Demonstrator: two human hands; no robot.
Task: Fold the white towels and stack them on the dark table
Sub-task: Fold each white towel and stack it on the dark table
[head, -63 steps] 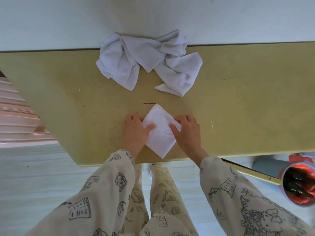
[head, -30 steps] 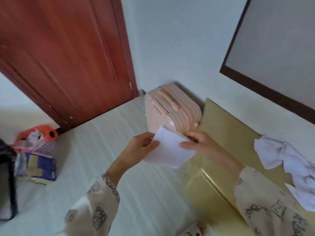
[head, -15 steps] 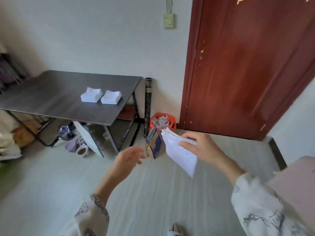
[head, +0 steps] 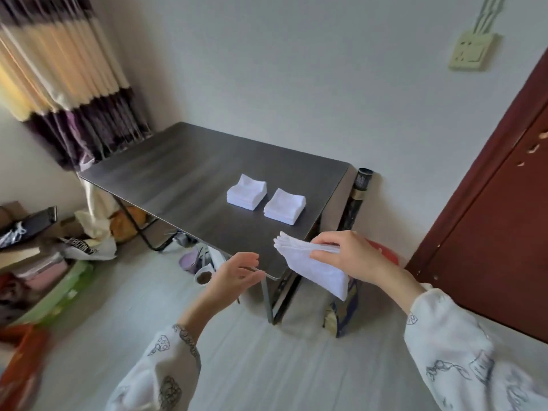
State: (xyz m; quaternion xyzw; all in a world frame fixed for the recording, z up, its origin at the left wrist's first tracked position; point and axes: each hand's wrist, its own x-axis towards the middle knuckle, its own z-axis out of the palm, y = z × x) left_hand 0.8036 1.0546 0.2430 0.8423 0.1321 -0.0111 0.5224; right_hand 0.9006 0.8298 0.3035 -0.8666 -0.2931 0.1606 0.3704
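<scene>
Two stacks (head: 246,192) (head: 284,206) sit side by side on the far right of the table (head: 178,173). The right hand (head: 353,256) pinches a folded towel (head: 311,265) near the table's corner, nearer the right stack. The left hand (head: 234,277) hangs loosely spread, empty.

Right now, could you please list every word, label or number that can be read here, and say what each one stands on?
White bag on the floor, left of the dark table: dark print, upside down and too blurred to read.
Black tube against the wall: a pale label, too small to read.
Folded towel in the right hand: no text.
</scene>
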